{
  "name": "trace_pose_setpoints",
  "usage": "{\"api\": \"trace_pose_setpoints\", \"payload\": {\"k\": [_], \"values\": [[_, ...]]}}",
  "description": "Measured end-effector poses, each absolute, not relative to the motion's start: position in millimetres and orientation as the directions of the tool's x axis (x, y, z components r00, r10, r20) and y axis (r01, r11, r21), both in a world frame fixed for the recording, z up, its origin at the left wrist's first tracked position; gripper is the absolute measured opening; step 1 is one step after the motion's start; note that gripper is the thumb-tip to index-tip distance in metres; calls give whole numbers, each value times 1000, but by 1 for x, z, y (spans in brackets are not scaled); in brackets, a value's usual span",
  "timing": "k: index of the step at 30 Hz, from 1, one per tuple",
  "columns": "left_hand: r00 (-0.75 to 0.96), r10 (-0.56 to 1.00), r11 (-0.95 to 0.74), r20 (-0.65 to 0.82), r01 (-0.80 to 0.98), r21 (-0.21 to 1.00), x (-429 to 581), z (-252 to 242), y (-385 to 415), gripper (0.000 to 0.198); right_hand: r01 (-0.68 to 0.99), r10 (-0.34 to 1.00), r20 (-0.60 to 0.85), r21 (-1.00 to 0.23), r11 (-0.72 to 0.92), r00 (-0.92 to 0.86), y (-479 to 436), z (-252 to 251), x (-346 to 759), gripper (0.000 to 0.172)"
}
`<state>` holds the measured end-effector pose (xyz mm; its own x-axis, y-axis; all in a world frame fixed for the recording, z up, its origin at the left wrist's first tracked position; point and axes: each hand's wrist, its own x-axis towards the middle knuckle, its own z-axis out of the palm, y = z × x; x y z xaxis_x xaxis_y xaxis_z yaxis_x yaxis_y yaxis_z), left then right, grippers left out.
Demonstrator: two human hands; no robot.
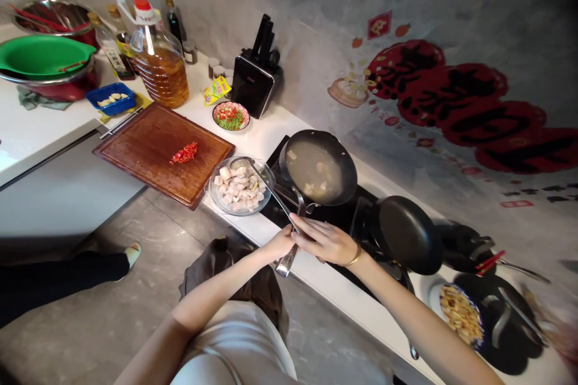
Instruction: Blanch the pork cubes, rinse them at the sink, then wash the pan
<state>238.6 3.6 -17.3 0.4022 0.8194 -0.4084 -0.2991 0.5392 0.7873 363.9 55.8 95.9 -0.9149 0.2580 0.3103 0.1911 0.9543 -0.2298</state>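
My right hand (327, 241) is closed on the handle of a long metal ladle (276, 195). The ladle's head rests among pale chopped meat pieces (244, 192) in a clear glass bowl (218, 199) at the counter's edge. Close beside it, my left hand (282, 241) is wrapped round the handle of a dark wok (345, 174), its silver end sticking out below. Cloudy liquid (318, 171) with a few pale pieces in it fills the wok, which sits on the black stove. My fingers partly hide both handles.
A wooden board (139, 144) carries chopped red chilli (184, 153). Behind stand a small bowl of chopped vegetables (231, 116), a knife block (253, 87) and an oil jug (160, 65). Rightward are a black frying pan (409, 234) and a bowl of food (460, 316). Someone's foot (132, 255) shows at left.
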Motion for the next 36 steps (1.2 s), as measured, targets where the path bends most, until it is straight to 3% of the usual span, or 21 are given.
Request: {"api": "trace_pose_setpoints", "payload": {"k": [2,4,8,11,14,16,20,23,25,30,36], "values": [[409,799,573,-441,-292,766,240,-19,4,12,189,286,360,-281,941,-888,53,96,369,33],[426,771,611,-473,-287,738,242,-22,5,16,237,428,437,-426,873,-791,48,98,371,31],[436,749,643,-499,-297,706,244,-25,4,23,324,815,518,-748,579,-260,48,108,372,23],[436,750,643,-497,-308,701,243,-25,1,24,297,876,479,-846,442,60,63,118,383,19],[443,748,646,-494,-319,693,241,-24,0,28,456,833,551,-756,469,56,84,120,410,21],[446,751,642,-487,-317,698,240,-23,-1,31,651,808,580,-574,496,-104,97,114,432,20],[449,747,642,-490,-298,706,240,-21,-2,30,853,806,456,-165,495,-379,114,97,463,24],[442,749,640,-493,-293,710,241,-21,-2,31,891,826,406,-58,450,-391,117,91,467,25],[438,749,642,-497,-293,708,241,-21,-2,33,916,851,406,-77,395,-333,116,93,463,25],[438,752,638,-493,-296,711,241,-20,-3,33,927,902,404,-260,271,-150,110,106,444,29],[435,760,626,-483,-290,723,239,-18,-3,34,871,939,334,-434,229,-81,104,123,404,34]]}}
